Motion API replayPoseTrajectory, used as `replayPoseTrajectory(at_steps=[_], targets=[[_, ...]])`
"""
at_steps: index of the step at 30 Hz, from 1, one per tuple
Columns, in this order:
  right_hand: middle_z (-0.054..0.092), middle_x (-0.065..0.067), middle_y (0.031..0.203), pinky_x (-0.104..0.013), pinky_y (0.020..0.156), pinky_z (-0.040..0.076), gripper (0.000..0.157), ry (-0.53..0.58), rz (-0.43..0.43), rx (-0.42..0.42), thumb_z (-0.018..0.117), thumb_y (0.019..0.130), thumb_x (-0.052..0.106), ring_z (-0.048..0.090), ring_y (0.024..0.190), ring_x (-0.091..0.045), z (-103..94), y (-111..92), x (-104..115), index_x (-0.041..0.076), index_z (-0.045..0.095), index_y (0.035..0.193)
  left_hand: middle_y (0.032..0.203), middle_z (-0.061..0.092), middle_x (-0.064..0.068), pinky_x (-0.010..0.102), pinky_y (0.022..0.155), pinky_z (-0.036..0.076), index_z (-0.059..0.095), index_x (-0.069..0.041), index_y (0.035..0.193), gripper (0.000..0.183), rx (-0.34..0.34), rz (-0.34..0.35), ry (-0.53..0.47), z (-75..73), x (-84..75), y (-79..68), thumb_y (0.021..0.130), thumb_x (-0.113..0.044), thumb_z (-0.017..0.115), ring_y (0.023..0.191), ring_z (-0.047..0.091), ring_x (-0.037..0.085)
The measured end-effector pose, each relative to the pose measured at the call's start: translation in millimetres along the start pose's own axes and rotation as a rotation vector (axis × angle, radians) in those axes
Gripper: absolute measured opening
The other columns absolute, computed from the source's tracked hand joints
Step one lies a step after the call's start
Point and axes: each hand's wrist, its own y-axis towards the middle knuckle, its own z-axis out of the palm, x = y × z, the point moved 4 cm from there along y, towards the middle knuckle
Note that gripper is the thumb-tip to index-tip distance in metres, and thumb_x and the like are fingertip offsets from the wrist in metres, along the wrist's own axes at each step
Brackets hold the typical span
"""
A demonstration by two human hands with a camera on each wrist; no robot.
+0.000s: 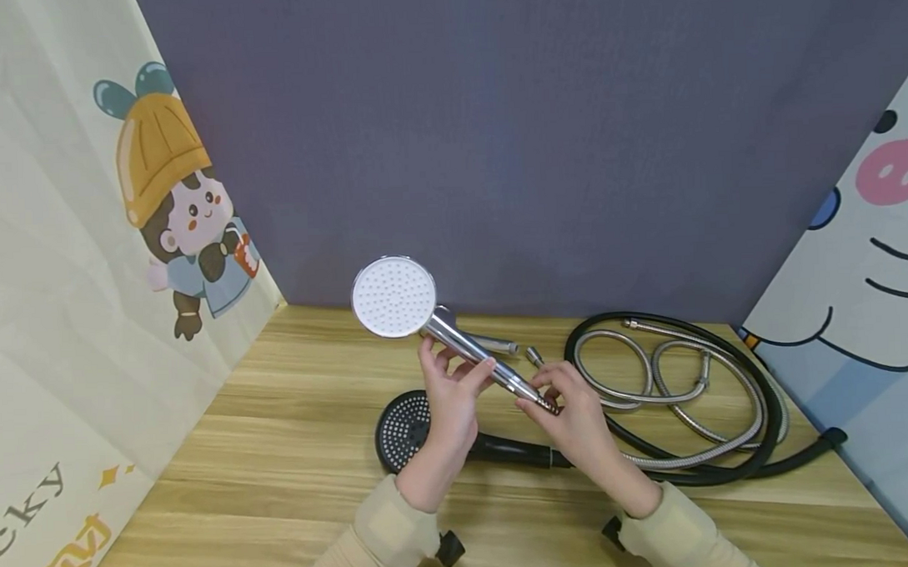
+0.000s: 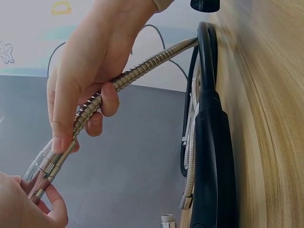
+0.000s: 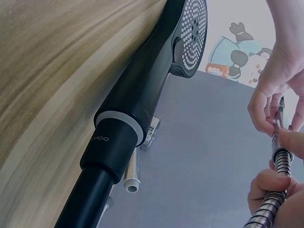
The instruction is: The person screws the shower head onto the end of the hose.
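Note:
A chrome hand shower head (image 1: 394,296) with a round white spray face is held up over the table, tilted, face toward the head camera. My left hand (image 1: 452,400) grips its chrome handle (image 1: 467,347). At the handle's lower end my right hand (image 1: 579,413) pinches the end of a ribbed metal shower hose (image 2: 147,66), thumb at the metal collar (image 2: 50,164) where hose and handle meet. From there the hose runs down past my right fingers toward the table. Below my hands lies a black shower head (image 1: 402,431), joined to a black hose (image 3: 88,202).
Behind the raised handle another chrome shower head (image 1: 494,344) lies on the wooden table (image 1: 279,423), its threaded end pointing right. Coiled metal hoses (image 1: 715,356) and the black hose's loops lie at the right. A dark panel (image 1: 494,149) stands along the back.

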Motion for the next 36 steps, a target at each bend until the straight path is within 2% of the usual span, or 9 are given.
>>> replayPoseTrajectory(at_steps=[17, 23, 28, 36], targets=[[0.055, -0.011, 0.102, -0.016, 0.051, 0.047, 0.019, -0.032, -0.02, 0.029, 0.078, 0.074, 0.005, 0.049, 0.066, -0.006, 2.0, -0.3, 4.7, 0.003, 0.063, 0.087, 0.109, 0.048, 0.009, 0.035, 0.07, 0.061, 0.03, -0.015, 0.137, 0.078, 0.022, -0.015, 0.007, -1.0, 0.6, 3.2, 0.075, 0.017, 0.065, 0.08, 0.06, 0.018], [0.056, -0.014, 0.104, -0.017, 0.052, 0.049, 0.02, -0.047, 0.002, 0.018, 0.077, 0.076, 0.007, 0.05, 0.066, -0.007, 1.2, -0.8, 4.1, 0.002, 0.064, 0.09, 0.109, 0.048, 0.01, 0.038, 0.072, 0.061, 0.03, -0.013, 0.136, 0.077, 0.026, 0.009, 0.016, -1.3, 0.1, 2.0, 0.074, 0.015, 0.067, 0.081, 0.06, 0.019], [0.057, -0.01, 0.101, -0.017, 0.05, 0.049, 0.021, -0.05, 0.015, 0.008, 0.079, 0.075, 0.009, 0.052, 0.064, -0.006, 0.7, 0.0, 2.0, 0.005, 0.064, 0.089, 0.11, 0.048, 0.012, 0.04, 0.074, 0.061, 0.032, -0.017, 0.136, 0.078, 0.005, 0.023, 0.016, -3.0, -0.5, 0.6, 0.074, 0.013, 0.069, 0.081, 0.06, 0.019], [0.057, -0.001, 0.088, -0.018, 0.053, 0.049, 0.028, -0.084, -0.013, 0.003, 0.08, 0.073, 0.012, 0.05, 0.066, -0.006, 1.3, 3.5, 4.8, 0.009, 0.061, 0.093, 0.109, 0.049, 0.01, 0.038, 0.072, 0.061, 0.03, -0.015, 0.137, 0.08, -0.03, 0.017, 0.018, -3.9, -1.2, -1.1, 0.074, 0.013, 0.07, 0.08, 0.06, 0.018]])
